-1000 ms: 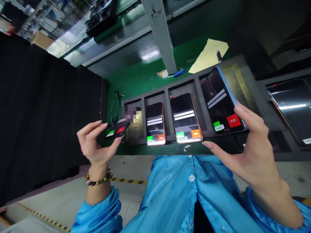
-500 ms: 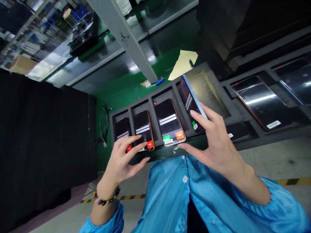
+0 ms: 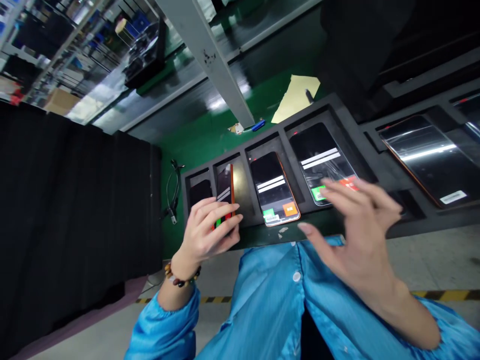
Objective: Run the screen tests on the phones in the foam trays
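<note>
Several smartphones lie in the slots of a dark grey tray (image 3: 240, 220) in front of me. With my left hand (image 3: 212, 227) I grip an orange-edged smartphone (image 3: 226, 182), tilted up on its side in the second slot from the left. Its lower end is behind my fingers. My right hand (image 3: 360, 225) has its fingers apart over the lower end of a smartphone (image 3: 318, 155) lying flat in the right slot. Between my hands another orange-edged smartphone (image 3: 272, 185) lies face up. The leftmost smartphone (image 3: 200, 190) is partly covered by my left hand.
A second tray on the right holds a larger glossy device (image 3: 431, 155). Behind the trays are yellow paper (image 3: 294, 100), a blue pen (image 3: 258, 125) and a grey post (image 3: 210, 55). A black cable (image 3: 172, 192) and a black curtain (image 3: 78, 225) are at left.
The phone my right hand held tilted now lies flat in its slot, and that hand has let go. My left hand has closed on the second phone and tipped it up.
</note>
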